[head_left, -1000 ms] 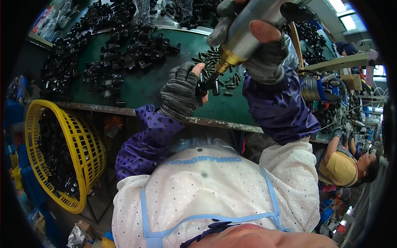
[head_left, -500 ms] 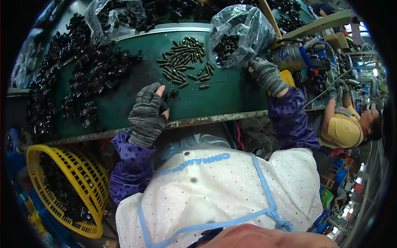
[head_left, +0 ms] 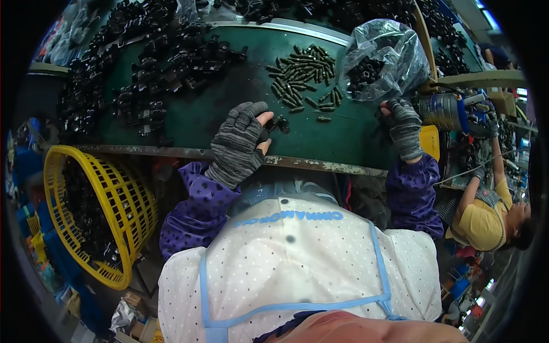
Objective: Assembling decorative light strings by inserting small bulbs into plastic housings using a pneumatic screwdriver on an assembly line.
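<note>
My left hand (head_left: 240, 143), in a grey striped fingerless glove, is closed around a small black plastic part (head_left: 278, 124) at the bench's front edge. The part pokes out past the thumb and fingertips; the palm hides the rest. My right hand (head_left: 404, 128), gloved alike, is at the lower right corner of a clear plastic bag (head_left: 394, 51) of black rings. Its fingers are curled together, and whatever they may pinch is too small to make out. Between the hands and farther back lies a pile of dark, bullet-shaped metal pieces (head_left: 303, 74), with a single piece (head_left: 323, 119) apart from it.
Heaps of black parts (head_left: 154, 74) cover the left of the green bench (head_left: 217, 86). A yellow basket (head_left: 123, 228) of black parts tilts below its left end. Right of my right hand are a metal can (head_left: 443, 111) and a yellow container (head_left: 429, 142). A co-worker (head_left: 483, 220) is at far right.
The view has shifted, so the bench and bag appear farther right. My right hand has drawn slightly back from the bag, fingers more curled. My left hand still holds the black part.
</note>
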Demonstrator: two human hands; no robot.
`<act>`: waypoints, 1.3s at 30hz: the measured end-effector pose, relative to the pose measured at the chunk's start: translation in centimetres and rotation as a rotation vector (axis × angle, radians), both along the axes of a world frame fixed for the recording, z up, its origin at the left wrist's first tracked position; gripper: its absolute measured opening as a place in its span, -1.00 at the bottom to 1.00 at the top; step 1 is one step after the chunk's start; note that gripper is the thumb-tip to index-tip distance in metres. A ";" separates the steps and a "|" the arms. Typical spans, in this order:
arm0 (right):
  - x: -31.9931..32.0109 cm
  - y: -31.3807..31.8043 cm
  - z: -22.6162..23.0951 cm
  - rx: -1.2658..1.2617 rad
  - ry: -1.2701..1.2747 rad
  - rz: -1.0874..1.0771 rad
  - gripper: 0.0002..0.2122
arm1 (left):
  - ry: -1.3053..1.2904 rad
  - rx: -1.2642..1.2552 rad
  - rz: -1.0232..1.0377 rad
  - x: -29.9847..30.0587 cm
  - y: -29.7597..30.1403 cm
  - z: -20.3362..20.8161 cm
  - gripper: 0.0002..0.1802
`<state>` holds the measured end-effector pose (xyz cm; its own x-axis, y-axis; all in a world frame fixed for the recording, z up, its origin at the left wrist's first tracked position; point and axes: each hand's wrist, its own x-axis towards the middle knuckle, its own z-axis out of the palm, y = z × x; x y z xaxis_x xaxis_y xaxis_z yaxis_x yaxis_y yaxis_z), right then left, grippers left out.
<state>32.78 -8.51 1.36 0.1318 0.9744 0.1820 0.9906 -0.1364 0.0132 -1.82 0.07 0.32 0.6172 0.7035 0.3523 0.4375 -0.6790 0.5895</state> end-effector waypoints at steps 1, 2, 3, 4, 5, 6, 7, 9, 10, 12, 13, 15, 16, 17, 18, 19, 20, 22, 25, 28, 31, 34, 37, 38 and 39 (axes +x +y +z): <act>-1.4 0.4 0.8 0.036 0.257 0.107 -0.89 | -0.020 -0.013 0.010 0.1 0.0 0.0 -0.43; -2.8 1.0 1.0 0.073 0.512 0.212 -0.90 | -0.017 -0.014 0.014 -0.1 -0.1 -0.2 -0.43; -3.9 1.8 0.9 0.156 0.566 0.376 -0.90 | -0.025 -0.005 0.026 -0.1 -0.1 -0.4 -0.45; -5.8 2.7 1.1 0.197 0.694 0.461 -0.88 | -0.032 0.002 0.044 -0.2 -0.1 -0.7 -0.47; -7.4 3.4 1.1 0.117 0.817 0.445 -0.86 | -0.030 0.002 0.052 -0.3 -0.2 -0.9 -0.47; -8.9 4.1 0.5 0.069 0.993 0.433 -0.86 | -0.038 0.001 0.046 -0.4 -0.2 -0.8 -0.49; -10.1 4.7 -0.2 0.023 1.161 0.410 -0.85 | -0.053 -0.002 0.032 -0.4 0.0 -0.8 -0.51; -12.4 6.1 -0.6 -0.014 1.187 0.386 -0.85 | -0.070 -0.008 0.014 -0.5 0.1 -0.6 -0.52; -13.1 6.8 -0.8 -0.052 1.222 0.373 -0.85 | -0.079 -0.010 0.004 -0.6 0.1 -0.6 -0.53; -13.8 7.7 -0.6 -0.033 1.183 0.500 -0.85 | -0.077 -0.007 0.010 -0.6 0.1 -0.5 -0.53; -14.0 8.1 -0.5 -0.011 1.141 0.621 -0.85 | -0.075 -0.003 0.010 -0.7 0.0 -0.5 -0.53; -14.3 8.7 -1.0 -0.026 1.109 0.696 -0.86 | -0.083 -0.003 0.016 -0.7 0.0 -0.6 -0.53; -14.3 8.8 -1.1 -0.036 1.076 0.765 -0.87 | -0.089 -0.001 0.014 -0.7 0.0 -0.6 -0.52; -14.3 8.8 -0.9 -0.038 1.074 0.764 -0.87 | -0.091 -0.003 0.014 -0.7 0.0 -0.6 -0.52; -14.2 8.7 -0.8 -0.067 1.056 0.784 -0.87 | -0.081 0.044 0.005 -0.7 0.0 -0.6 -0.51; -14.2 8.7 -0.8 -0.095 1.038 0.804 -0.88 | -0.070 0.092 -0.005 -0.7 0.1 -0.6 -0.50; -14.2 8.7 -0.9 -0.096 1.038 0.802 -0.88 | -0.071 0.091 -0.007 -0.6 0.1 -0.8 -0.50; -14.2 8.8 -1.0 -0.081 1.055 0.808 -0.84 | -0.065 0.159 -0.034 -0.7 0.2 -1.1 -0.47; -14.0 9.0 -0.9 -0.111 1.081 0.837 -0.87 | -0.178 0.018 0.061 -0.4 -0.1 -0.9 -0.47; -14.2 8.8 -1.4 -0.111 1.179 0.770 -0.81 | -0.146 0.066 0.040 -0.3 0.1 -1.0 -0.48; -14.6 8.5 -0.6 -0.265 1.384 0.587 -0.72 | -0.085 0.120 0.003 -0.4 0.1 -1.0 -0.48; -14.4 8.6 -0.4 -0.266 1.300 0.627 -0.67 | -0.111 0.124 0.021 -0.3 0.1 -1.5 -0.52; -14.2 8.4 -0.5 -0.196 1.278 0.593 -0.73 | -0.106 0.104 0.033 -0.2 0.0 -1.3 -0.53; -14.0 8.3 -0.3 -0.195 1.278 0.591 -0.73 | -0.105 0.104 0.031 -0.2 0.0 -1.3 -0.53; -13.9 8.2 0.0 -0.232 1.152 0.618 -0.77 | -0.103 0.097 0.043 -0.2 -0.1 -1.4 -0.53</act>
<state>18.87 -0.27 1.38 -0.3756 0.9226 0.0879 0.3492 0.2287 -0.9087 -2.04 -0.03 -1.06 0.5441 0.6885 0.4795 0.4085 -0.7166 0.5653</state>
